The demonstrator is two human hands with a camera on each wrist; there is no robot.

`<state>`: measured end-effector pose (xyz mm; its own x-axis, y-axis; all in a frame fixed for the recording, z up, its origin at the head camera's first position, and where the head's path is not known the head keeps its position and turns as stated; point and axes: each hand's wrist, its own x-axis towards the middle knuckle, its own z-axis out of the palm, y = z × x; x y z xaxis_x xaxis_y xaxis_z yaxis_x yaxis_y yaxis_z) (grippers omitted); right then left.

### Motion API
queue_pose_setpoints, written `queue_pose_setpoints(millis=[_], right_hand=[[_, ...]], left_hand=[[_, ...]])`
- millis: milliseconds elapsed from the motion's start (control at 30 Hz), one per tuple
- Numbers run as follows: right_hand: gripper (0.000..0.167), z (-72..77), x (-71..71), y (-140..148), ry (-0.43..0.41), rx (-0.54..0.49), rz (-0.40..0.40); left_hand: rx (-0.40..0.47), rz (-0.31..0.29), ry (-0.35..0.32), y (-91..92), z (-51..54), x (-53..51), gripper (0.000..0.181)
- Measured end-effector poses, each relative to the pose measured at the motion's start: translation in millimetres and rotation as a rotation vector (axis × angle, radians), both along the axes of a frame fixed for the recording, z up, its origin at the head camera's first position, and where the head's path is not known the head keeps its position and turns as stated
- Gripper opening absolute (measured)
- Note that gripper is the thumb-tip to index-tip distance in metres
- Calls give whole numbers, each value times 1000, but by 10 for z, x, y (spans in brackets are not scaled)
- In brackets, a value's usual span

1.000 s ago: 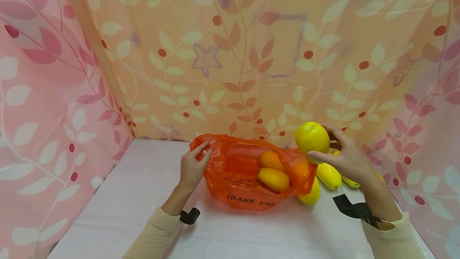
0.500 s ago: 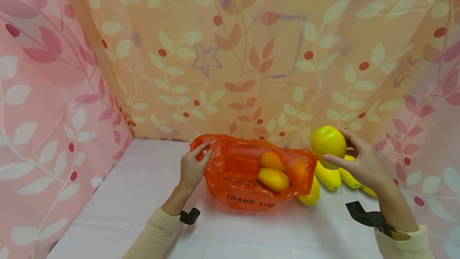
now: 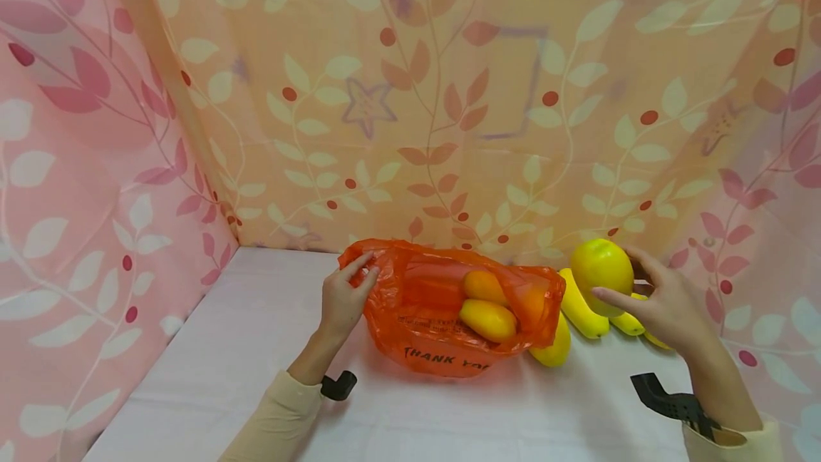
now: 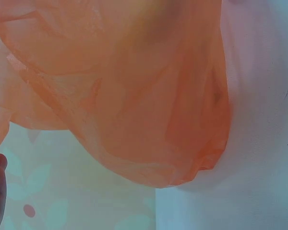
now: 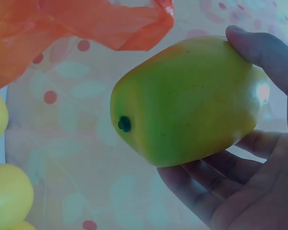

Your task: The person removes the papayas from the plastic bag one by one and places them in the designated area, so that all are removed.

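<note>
An orange-red plastic bag (image 3: 420,298) printed "THANK YOU" lies on the table with its mouth spread toward me. Two yellow fruits (image 3: 489,320) show inside it. My left hand (image 3: 343,301) pinches the rim at the bag's left end; the left wrist view mostly shows the bag's side (image 4: 134,96). My right hand (image 3: 667,305) holds a yellow-green mango (image 3: 601,273) up, right of the bag and apart from it. In the right wrist view the thumb and fingers lie around the mango (image 5: 187,105), whose dark stem (image 5: 124,124) points away from the palm.
Several yellow bananas (image 3: 582,309) lie on the white table (image 3: 256,348) behind and below the right hand. One yellow fruit (image 3: 553,348) sits against the bag's right side. Patterned cloth walls (image 3: 410,91) enclose the back and both sides.
My right hand has carried the mango rightward and slightly down, away from the bag's right edge toward the bananas. The left hand and the bag have stayed in place.
</note>
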<state>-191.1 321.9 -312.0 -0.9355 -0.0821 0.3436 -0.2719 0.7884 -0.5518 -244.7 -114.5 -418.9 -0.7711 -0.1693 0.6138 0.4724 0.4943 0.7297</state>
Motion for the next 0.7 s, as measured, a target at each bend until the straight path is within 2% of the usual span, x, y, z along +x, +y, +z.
queue_pose_setpoints(millis=[233, 567, 700], right_hand=[[69, -142, 17, 72, -27, 7, -23], [83, -366, -19, 193, -238, 8, -48], [88, -439, -37, 232, -274, 12, -49]], left_hand=[[0, -3, 0, 4, 5, 3, 33], [-8, 7, -7, 1, -9, -5, 32], [-15, 15, 0, 1, -6, -7, 33]])
